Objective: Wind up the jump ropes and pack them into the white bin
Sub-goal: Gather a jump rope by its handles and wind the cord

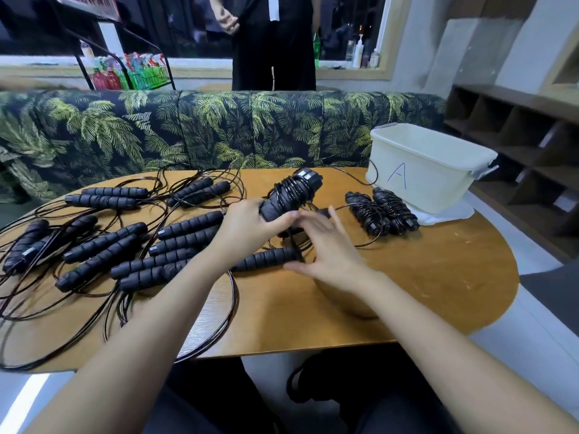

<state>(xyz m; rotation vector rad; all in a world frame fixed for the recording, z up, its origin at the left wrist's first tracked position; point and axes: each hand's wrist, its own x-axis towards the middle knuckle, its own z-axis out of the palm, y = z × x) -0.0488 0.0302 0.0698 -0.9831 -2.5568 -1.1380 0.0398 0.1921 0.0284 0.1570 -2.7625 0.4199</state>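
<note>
Left hand (247, 227) clamps the black foam-handled jump rope bundle (291, 195), tilted up off the round wooden table (423, 277) — likely so the winding can pass round it. Right hand (329, 245) is spread beside it, blurred — whether it pinches anything I cannot tell. White plastic bin (438, 186) stands far right, its inside hidden.

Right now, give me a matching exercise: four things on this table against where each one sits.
1 white plastic bin marked A
2 wound black rope bundles
3 partly wound black jump rope
4 loose black jump ropes

a gripped by the left hand
b spread over the round wooden table's left side
c far right edge of the table
d lying beside the bin

Pairs: 1-c, 2-d, 3-a, 4-b
</note>
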